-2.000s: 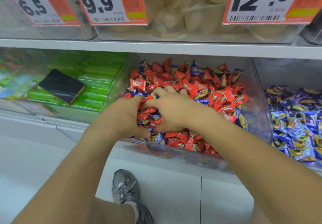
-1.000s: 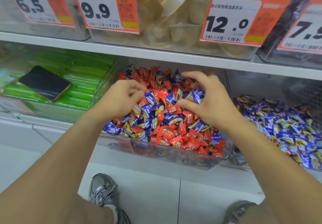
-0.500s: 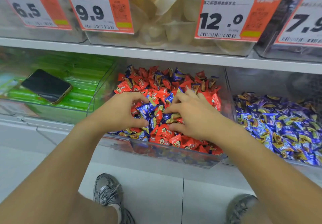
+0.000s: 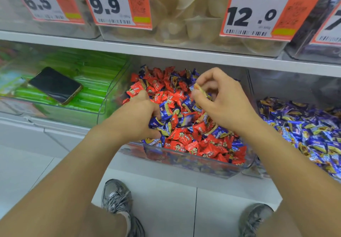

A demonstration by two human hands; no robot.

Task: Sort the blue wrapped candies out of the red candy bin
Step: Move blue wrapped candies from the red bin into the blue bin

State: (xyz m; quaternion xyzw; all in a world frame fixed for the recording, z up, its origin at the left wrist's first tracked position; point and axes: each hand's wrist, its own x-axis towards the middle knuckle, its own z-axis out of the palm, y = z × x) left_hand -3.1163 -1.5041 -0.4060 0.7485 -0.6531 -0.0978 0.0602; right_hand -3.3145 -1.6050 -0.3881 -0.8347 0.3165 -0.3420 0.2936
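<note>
While the left hand [image 4: 137,120] digs curled into crinkly wrappers, the right hand [image 4: 219,100] pinches seemingly one blue candy [image 4: 197,87]

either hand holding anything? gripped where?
Right hand pinches one blue wrapped candy by its end. Left hand curls into the pile; any hold can't be told.

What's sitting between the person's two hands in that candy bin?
In the head view, between the left hand and right hand lies a heap of mixed red candies and blue candies.
</note>
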